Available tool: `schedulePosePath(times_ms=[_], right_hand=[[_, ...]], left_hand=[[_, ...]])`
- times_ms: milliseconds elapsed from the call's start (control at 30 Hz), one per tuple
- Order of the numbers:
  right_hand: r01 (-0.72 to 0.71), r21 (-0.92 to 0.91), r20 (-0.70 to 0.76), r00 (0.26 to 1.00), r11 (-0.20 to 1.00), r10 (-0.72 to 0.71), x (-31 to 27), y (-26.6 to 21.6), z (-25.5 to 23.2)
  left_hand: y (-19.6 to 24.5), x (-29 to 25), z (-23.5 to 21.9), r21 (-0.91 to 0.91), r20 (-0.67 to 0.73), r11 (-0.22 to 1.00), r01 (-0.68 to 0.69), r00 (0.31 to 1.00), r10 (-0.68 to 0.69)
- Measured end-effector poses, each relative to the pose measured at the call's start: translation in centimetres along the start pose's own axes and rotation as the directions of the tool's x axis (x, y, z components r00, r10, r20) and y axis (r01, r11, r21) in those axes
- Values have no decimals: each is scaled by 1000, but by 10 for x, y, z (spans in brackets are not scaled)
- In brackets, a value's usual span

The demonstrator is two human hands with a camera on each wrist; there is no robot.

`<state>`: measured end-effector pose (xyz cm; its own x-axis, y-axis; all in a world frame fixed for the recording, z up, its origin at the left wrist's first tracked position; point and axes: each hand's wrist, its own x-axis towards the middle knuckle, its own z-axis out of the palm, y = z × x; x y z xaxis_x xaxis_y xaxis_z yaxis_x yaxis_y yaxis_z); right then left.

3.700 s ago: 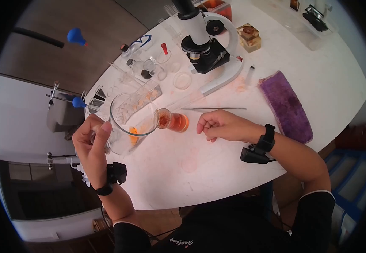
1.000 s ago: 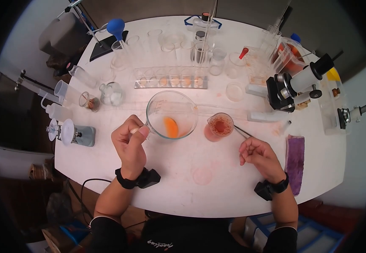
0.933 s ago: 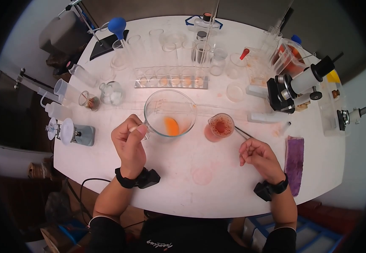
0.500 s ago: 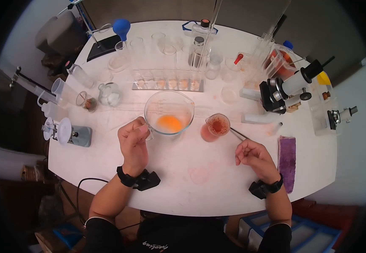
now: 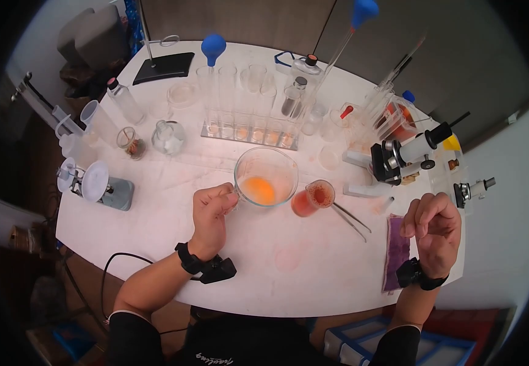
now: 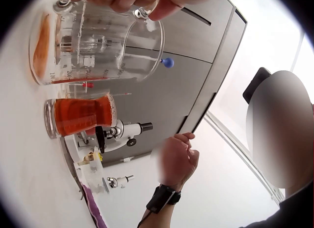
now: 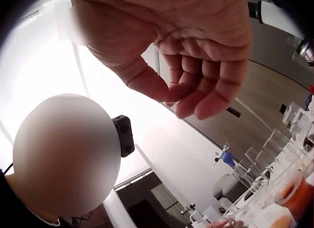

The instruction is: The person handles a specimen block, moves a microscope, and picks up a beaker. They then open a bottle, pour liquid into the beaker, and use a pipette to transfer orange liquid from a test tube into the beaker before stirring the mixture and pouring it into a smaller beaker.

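My left hand [image 5: 209, 222] pinches the handle of a large glass measuring cup [image 5: 267, 177], which is tilted and holds some orange liquid [image 5: 258, 190]. In the left wrist view the cup [image 6: 98, 46] has its mouth turned toward the blue bulb's side. Just right of it stands a small beaker [image 5: 307, 202] of red liquid with froth at its rim. Metal tweezers [image 5: 353, 221] lie beside the beaker. My right hand [image 5: 438, 235] is raised over the purple cloth [image 5: 397, 250], holding nothing; in the right wrist view this hand [image 7: 196, 51] has loosely curled fingers, thumb near the index finger.
Behind the cup stands a rack [image 5: 249, 135] of test tubes, with glassware around it. A microscope [image 5: 392, 161] is at the right, a balance [image 5: 115, 192] at the left. A round flask [image 5: 168, 139] and a small jar [image 5: 133, 146] stand between balance and rack.
My right hand has risen and moved right, away from the tweezers to above the cloth. The left hand still holds the cup, and the head view has shifted.
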<state>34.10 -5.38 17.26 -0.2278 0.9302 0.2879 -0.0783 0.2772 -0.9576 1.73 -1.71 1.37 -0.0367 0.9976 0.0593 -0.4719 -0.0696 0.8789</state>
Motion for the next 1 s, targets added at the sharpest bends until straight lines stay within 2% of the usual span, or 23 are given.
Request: schedulePosePath(times_ms=[100,200,400,467,500,633,733,1000], right_hand=[[90,-103,1,996,991,-91,35,-18,4],[137,-128,-41,989,982,-143,79,-26,7],[63,-247,-179,978,967,-109,169,-16,20],[62,-406,-190,970,912,-151,190,-5,21],[64,-484,-192,965,873,-177,198,-1,22],[60,-588,-199,956,806,-217,224,5,29],[4,-625,-213,961,781,-175,231,3,33],[4,-640,-258,941,768,-220,251,10,41]], left_hand=[[-5,-3,-3,0,24,999,-33,999,33],[-10,-4,-8,18,16,1000,-23,1000,23],[-10,-8,-12,-6,28,1000,6,1000,-6],[-8,-10,-9,-8,25,1000,5,1000,-4],[-7,-9,-8,-11,26,1000,0,1000,1],[-7,-10,-7,-1,17,1000,1,1000,-1],[-4,-11,-7,10,16,1000,13,1000,-13],[-3,-10,-8,23,30,1000,3,1000,-3]])
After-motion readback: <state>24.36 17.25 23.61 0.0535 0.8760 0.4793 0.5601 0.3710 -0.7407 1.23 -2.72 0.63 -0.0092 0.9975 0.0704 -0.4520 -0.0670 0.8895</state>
